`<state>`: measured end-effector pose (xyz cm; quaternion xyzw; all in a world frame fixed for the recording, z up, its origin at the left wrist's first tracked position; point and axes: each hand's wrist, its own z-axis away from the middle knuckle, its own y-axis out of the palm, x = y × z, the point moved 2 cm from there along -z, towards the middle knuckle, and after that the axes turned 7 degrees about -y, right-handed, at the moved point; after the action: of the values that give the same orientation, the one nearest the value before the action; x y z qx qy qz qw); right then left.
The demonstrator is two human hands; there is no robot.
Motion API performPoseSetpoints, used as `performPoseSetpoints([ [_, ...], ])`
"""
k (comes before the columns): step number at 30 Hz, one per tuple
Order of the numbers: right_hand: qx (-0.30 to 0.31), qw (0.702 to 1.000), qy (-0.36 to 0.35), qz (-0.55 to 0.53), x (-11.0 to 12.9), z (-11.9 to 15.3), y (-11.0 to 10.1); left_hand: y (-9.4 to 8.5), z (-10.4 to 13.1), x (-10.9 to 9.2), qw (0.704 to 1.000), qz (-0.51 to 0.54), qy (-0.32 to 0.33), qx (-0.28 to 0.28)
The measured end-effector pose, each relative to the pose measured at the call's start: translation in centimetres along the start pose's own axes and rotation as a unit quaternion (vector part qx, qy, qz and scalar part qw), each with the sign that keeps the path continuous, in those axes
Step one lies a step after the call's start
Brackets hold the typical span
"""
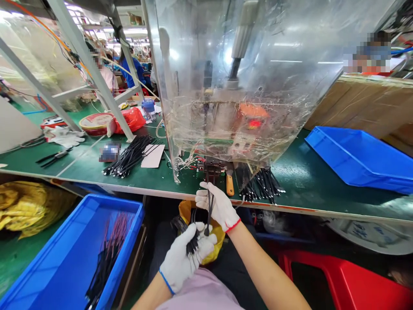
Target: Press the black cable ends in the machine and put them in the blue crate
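Both of my hands wear white gloves. My left hand (pixel 183 256), low in front of my body, is closed around a bundle of short black cables (pixel 192 244) with bare metallic ends. Above it and to the right, my right hand (pixel 222 206) pinches a black cable (pixel 209 211) at the bench edge. That cable runs up toward a small clamping fixture (pixel 213 168) under a clear plastic guard (pixel 277 51). A wooden-handled scraper (pixel 229 185) lies right of the fixture. Part of the fixture is hidden behind the guard's film.
Black cable piles lie on the green bench, one left (pixel 129 157) and one right (pixel 263 185). A blue tray (pixel 361 159) sits at right. Lower left, a blue bin (pixel 54 271) holds cables with reddish wires. A red stool (pixel 364 280) stands lower right. Pliers (pixel 54 158) lie at left.
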<state>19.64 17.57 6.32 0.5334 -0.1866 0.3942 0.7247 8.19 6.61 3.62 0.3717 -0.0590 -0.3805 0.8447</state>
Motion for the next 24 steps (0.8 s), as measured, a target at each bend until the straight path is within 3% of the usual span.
performPoseSetpoints([
  [2, 0.007, 0.999, 0.039, 0.029, -0.1, 0.2, -0.1, 1.2, 0.2, -0.5, 1.0, 0.006, 0.008, 0.008],
  [5, -0.002, 0.997, 0.035, 0.064, -0.5, 0.3, -0.6, 1.7, 0.1, -0.9, 1.0, 0.013, 0.024, 0.013],
  [13, 0.005, 0.997, 0.006, 0.082, 1.3, -1.9, -0.2, -0.3, -0.6, -1.0, 0.998, 0.034, 0.05, -0.03],
  [24, -0.002, 0.999, 0.02, 0.045, 2.0, -2.4, 0.0, -2.2, -0.7, -1.3, 0.993, 0.028, 0.077, -0.082],
])
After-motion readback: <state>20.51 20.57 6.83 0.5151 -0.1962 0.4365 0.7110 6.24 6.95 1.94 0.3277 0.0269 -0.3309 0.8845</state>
